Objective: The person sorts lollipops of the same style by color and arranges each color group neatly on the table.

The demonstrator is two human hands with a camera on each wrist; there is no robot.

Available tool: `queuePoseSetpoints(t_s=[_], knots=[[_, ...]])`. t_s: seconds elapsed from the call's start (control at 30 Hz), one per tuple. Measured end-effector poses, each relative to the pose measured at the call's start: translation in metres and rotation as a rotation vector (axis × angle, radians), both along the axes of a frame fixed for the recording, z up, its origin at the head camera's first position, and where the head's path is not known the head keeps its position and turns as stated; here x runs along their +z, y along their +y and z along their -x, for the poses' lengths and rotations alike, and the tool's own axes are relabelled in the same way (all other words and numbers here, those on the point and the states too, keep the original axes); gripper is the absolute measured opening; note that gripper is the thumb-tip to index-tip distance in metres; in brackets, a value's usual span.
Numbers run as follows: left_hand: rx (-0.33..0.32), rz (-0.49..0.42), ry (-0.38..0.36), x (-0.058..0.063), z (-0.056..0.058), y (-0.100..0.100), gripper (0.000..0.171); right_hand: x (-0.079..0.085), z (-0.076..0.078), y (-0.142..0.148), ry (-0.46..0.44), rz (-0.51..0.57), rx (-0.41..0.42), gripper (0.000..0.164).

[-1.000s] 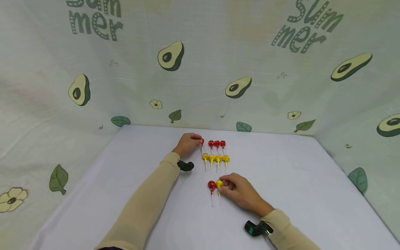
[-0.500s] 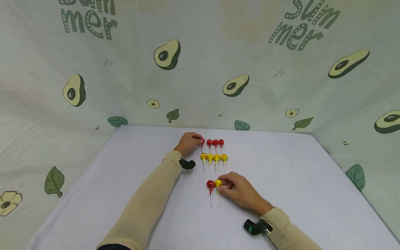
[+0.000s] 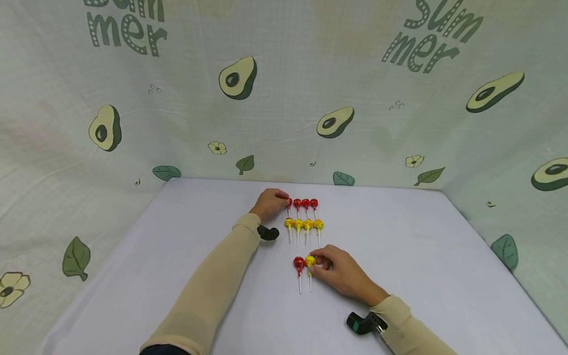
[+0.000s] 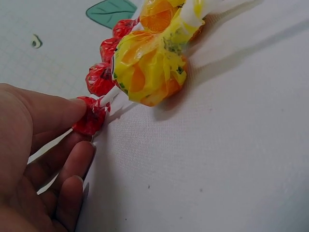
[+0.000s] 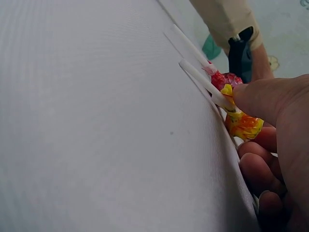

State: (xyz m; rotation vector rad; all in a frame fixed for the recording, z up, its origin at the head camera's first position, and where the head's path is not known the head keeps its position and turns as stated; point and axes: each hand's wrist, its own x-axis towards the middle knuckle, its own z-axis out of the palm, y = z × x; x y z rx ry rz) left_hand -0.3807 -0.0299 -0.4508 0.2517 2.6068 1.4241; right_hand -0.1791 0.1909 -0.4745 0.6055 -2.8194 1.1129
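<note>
My left hand [image 3: 270, 203] pinches the head of a red lollipop [image 4: 90, 116] between thumb and fingers, at the left end of a back row of red lollipops [image 3: 305, 202]. Its stick lies toward a row of yellow lollipops [image 3: 308, 224] just in front. Nearer to me, my right hand [image 3: 343, 271] pinches a yellow lollipop [image 5: 244, 126] where the wrapper meets the stick. Close on its left lies another red lollipop [image 3: 299, 263], stick toward me. In the left wrist view a yellow head [image 4: 149, 67] partly covers the red row.
All the lollipops lie on a white-covered table [image 3: 421, 256]. Behind it hangs a pale cloth [image 3: 284, 88] printed with avocados and leaves. A dark wrist device [image 3: 268, 233] sits on the left wrist, another device [image 3: 366, 323] on the right.
My left hand has shifted slightly right with the red lollipop, bringing it closer to the other red ones. The right hand stays in place on the yellow lollipop.
</note>
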Motion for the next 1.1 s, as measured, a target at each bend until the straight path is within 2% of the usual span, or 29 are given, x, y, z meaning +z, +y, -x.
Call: queuePoseSetpoints(t_s=[0.5,0.9,1.1], knots=[[0.004,0.008,0.002,-0.0018,-0.0007,0.0000,0.023,0.0018,-0.0006,0.0014,0.012,0.028,0.026,0.029],[0.011,0.013,0.008,-0.0040,-0.0009,-0.0002,0.026,-0.0008,-0.0007,0.0021,0.006,0.016,0.015,0.029],[0.041,-0.062,0.003,-0.0041,-0.0004,-0.0029,0.034,0.0004,-0.0006,0.0026,0.015,0.027,0.024,0.029]])
